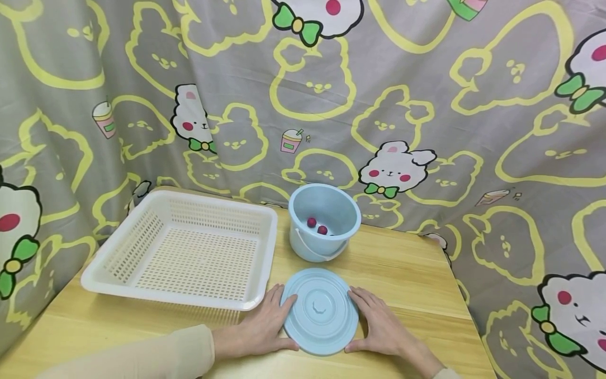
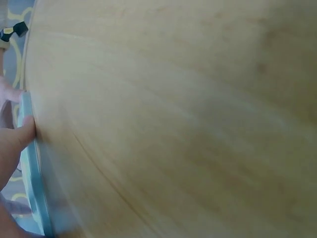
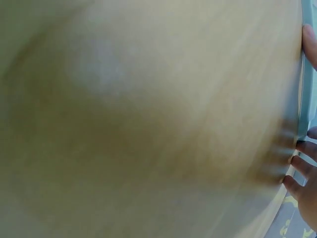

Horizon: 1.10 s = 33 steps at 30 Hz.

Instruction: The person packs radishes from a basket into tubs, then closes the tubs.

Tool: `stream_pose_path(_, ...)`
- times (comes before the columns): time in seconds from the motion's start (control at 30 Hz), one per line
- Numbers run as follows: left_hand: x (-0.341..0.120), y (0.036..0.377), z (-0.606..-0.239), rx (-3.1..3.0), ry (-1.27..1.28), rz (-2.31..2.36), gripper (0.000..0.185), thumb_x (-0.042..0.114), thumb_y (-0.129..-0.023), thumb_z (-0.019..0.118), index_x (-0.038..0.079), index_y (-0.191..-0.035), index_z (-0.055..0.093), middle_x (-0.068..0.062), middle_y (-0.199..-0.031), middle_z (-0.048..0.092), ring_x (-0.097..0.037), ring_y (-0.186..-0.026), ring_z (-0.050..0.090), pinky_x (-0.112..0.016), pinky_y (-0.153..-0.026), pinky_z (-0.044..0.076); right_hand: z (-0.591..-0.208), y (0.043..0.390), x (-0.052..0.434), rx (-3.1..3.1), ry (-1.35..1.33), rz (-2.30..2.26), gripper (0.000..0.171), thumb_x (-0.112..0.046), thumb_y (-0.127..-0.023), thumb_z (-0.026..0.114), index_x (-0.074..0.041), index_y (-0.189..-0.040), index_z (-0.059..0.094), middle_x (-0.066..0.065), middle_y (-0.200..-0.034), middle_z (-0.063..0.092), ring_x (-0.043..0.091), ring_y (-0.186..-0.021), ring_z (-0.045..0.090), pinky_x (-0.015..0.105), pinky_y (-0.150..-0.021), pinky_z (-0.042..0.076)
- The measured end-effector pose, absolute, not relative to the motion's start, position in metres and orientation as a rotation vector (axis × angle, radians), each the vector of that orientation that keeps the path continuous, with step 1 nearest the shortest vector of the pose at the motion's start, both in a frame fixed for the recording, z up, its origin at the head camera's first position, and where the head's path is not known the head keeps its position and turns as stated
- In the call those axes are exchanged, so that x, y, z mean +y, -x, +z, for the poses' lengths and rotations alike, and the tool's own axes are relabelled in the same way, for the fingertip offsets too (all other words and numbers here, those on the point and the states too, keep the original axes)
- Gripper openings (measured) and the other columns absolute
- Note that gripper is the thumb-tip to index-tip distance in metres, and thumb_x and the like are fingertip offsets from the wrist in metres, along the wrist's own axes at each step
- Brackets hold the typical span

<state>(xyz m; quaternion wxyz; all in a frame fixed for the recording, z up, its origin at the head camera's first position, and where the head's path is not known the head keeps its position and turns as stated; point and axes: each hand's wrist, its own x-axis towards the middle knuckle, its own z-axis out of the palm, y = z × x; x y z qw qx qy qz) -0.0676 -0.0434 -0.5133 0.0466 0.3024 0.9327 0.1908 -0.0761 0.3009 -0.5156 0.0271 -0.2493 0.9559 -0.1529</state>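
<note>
A round light-blue bucket lid (image 1: 322, 329) lies top up at the front of the table, a small raised handle at its centre. My left hand (image 1: 262, 326) grips its left rim, one finger over the top and the thumb at the near edge. On the opposite side my right hand (image 1: 379, 323) holds the rim between fingers and thumb. The lid's edge (image 2: 35, 183) shows side-on in the left wrist view and at the border of the right wrist view. Behind it stands a light-blue bucket (image 1: 310, 247), uncovered, with dark red balls (image 1: 322, 230) inside.
A white perforated basket (image 1: 180, 300) stands left of the bucket, with no items visible inside. Wood-grain tabletop (image 1: 402, 263) extends right of the bucket. A grey patterned curtain (image 1: 326, 131) hangs along the back and both sides.
</note>
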Motion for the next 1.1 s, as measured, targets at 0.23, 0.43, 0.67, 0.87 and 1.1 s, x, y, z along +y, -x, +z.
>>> stream_pose_path(0.23,-0.044,0.069,-0.515,2.813,-0.869,0.737,0.110,0.069,-0.073,0.084,0.005,-0.153,0.045,-0.035,-0.156,0.040,-0.048,-0.148,0.040,-0.057,-0.115,0.051,-0.517,0.075,0.301,2.959,0.773,-0.537,0.129,-0.091,-0.062,0.075,-0.008,-0.157,0.048,0.012,-0.162,0.050,0.037,-0.148,0.050,0.064,-0.114,0.046)
stream_pose_path(0.43,-0.044,0.067,-0.516,2.825,-0.880,0.782,0.109,0.071,-0.072,0.084,0.007,-0.153,0.046,-0.030,-0.158,0.040,-0.045,-0.148,0.041,-0.054,-0.114,0.051,-0.518,0.073,0.303,2.985,0.806,-0.569,0.126,-0.088,-0.062,0.078,-0.011,-0.157,0.048,0.011,-0.161,0.051,0.035,-0.145,0.053,0.064,-0.111,0.049)
stream_pose_path(0.67,-0.043,0.067,-0.516,2.806,-0.881,0.818,0.108,0.072,-0.073,0.082,0.009,-0.153,0.046,-0.030,-0.161,0.038,-0.044,-0.148,0.043,-0.057,-0.116,0.049,-0.519,0.070,0.307,3.004,0.818,-0.577,0.121,-0.087,-0.063,0.080,-0.020,-0.158,0.047,0.010,-0.160,0.052,0.034,-0.142,0.056,0.062,-0.106,0.053)
stream_pose_path(0.87,-0.043,0.065,-0.516,2.816,-0.888,0.833,0.109,0.074,-0.071,0.082,0.010,-0.153,0.048,-0.029,-0.161,0.039,-0.043,-0.146,0.046,-0.058,-0.117,0.048,-0.520,0.068,0.308,2.996,0.831,-0.571,0.121,-0.086,-0.062,0.081,-0.021,-0.159,0.047,0.011,-0.159,0.052,0.035,-0.142,0.056,0.062,-0.103,0.055)
stream_pose_path(1.1,-0.043,0.065,-0.516,2.826,-0.894,0.862,0.108,0.076,-0.071,0.080,0.011,-0.152,0.049,-0.028,-0.161,0.040,-0.042,-0.146,0.046,-0.056,-0.117,0.048,-0.517,0.065,0.310,2.999,0.810,-0.638,0.119,-0.082,-0.061,0.085,-0.025,-0.159,0.047,0.009,-0.160,0.049,0.033,-0.142,0.055,0.060,-0.103,0.056)
